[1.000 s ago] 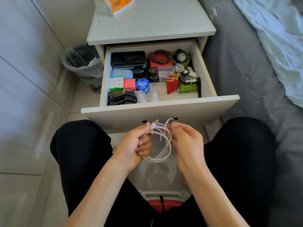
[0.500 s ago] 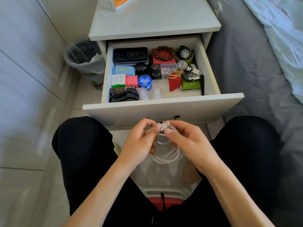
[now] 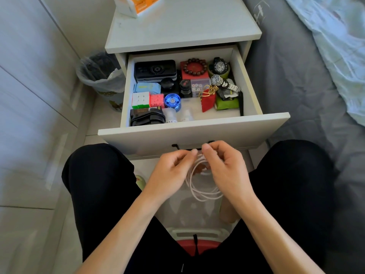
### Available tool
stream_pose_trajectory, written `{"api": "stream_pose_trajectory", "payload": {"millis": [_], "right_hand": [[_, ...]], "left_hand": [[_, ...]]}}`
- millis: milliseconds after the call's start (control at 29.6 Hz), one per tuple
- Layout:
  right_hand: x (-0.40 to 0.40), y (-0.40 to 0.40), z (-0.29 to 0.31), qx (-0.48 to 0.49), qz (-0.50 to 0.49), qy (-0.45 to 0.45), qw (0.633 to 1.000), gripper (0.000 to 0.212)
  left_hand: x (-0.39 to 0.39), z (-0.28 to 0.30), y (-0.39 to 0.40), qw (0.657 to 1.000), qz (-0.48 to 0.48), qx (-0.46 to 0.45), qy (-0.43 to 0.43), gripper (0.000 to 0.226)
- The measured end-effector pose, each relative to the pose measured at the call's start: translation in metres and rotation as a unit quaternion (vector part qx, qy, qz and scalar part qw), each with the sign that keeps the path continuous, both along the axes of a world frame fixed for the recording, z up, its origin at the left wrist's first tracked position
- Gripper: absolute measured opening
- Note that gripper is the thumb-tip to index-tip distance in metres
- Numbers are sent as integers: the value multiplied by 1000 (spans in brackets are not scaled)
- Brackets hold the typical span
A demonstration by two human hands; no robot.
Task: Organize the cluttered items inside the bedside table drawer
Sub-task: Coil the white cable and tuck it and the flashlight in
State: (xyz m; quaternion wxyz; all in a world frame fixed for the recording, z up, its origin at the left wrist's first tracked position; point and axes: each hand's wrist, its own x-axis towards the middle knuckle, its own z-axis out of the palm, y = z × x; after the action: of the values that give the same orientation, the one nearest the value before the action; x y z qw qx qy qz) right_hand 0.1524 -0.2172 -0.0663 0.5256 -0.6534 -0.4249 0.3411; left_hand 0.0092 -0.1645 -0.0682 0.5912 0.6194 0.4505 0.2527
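Just in front of the open drawer (image 3: pixel 193 135), your left hand (image 3: pixel 169 171) and right hand (image 3: pixel 225 167) pinch a coiled white cable (image 3: pixel 199 186) between curled fingers.

We are in a bedroom at home: we see a bed (image 3: pixel 296 80) with a blanket (image 3: pixel 335 42) beside 1 small white bedside table (image 3: pixel 183 26).

Brightness: pretty bright, soft daylight, nothing harsh
Light source: can't really tell, the pale blanket (image 3: pixel 339 46) at top right looks the brightest
Shadows: soft ones inside the drawer (image 3: pixel 193 133) along its back wall
Glare: mild sheen on the left wall panels (image 3: pixel 29 95)
Distortion: wide-angle bend, edges curve outward
Focus: centre fairly sharp, fingertips of the hands (image 3: pixel 197 167) slightly smeared, corners soft
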Motion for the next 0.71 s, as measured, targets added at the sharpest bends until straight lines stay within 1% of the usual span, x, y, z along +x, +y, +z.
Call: {"api": "stream_pose_trajectory", "payload": {"millis": [34,68,135,203,270,406,473,541,575,608,642,676,710], "right_hand": [[4,2,0,5,-21,-2,1000,21],[8,5,-1,7,-40,5,999,22],[19,7,-1,7,-74,30,997,24],[27,9,0,8,-92,50,994,25],[32,10,1,11,-97,62,993,24],[31,14,5,29,-83,66,994,26],[28,13,4,32,-51,63,996,26],[25,13,2,32,-16,57,998,24],[24,14,1,30,0,58,998,23],[23,14,1,27,14,62,998,23],[23,15,1,22,29,65,997,22],[24,16,2,20,44,64,997,22],[23,16,3,19,64,58,996,22]], "left_hand": [[-2,0,3,1000,8,4,13,35],[-5,-2,8,1000,17,0,23,31],[-13,-7,16,998,34,-5,58,19],[-20,-15,25,992,40,2,122,15],[-26,-26,31,980,36,5,198,17],[-32,-45,34,951,60,-19,302,22],[-29,-45,33,936,35,-23,351,17],[-24,-37,30,923,6,5,384,10],[-22,-32,30,925,-2,42,377,12],[-21,-27,30,935,-5,83,344,15],[-18,-21,30,954,-14,110,279,18],[-14,-13,30,974,-39,109,196,23],[-10,-5,29,987,-74,83,117,26]]}}
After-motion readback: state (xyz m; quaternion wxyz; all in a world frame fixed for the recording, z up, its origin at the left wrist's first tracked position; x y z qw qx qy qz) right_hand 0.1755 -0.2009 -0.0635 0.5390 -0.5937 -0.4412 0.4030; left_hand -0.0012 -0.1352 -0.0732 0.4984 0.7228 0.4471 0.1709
